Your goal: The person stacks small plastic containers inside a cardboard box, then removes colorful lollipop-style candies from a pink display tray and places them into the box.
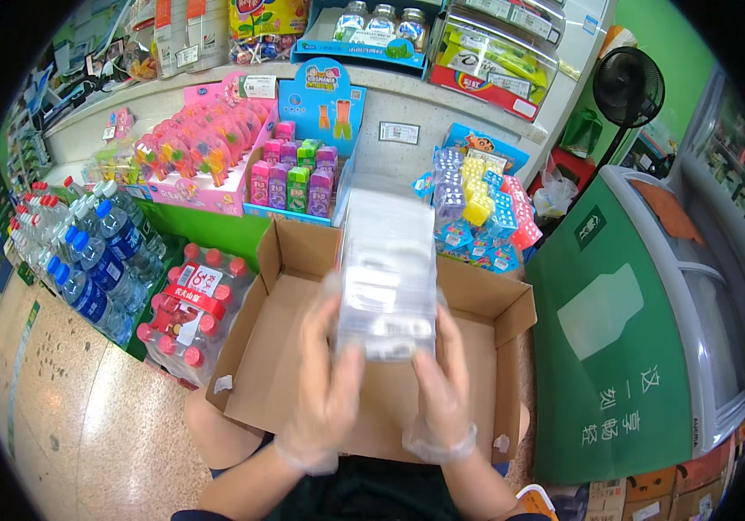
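Note:
Both my hands wear thin clear plastic gloves. My left hand [327, 371] presses the left side of a long stack of clear plastic pieces [385, 273], and my right hand [440, 378] holds its right side. Whitish patches and dark marks show through the plastic, but blur hides what the pieces are. The stack is held above a shallow open cardboard box [268, 365], which rests across my lap. Its visible floor is bare brown cardboard; the stack and my hands hide the middle.
Ahead is a counter with candy displays: pink lollipops [206, 140], small candy boxes [297, 172] and dice-shaped candies [479, 195]. Water bottles [102, 260] and a red-capped bottle pack [190, 306] stand left. A green chest freezer [606, 338] and black fan [628, 88] are right.

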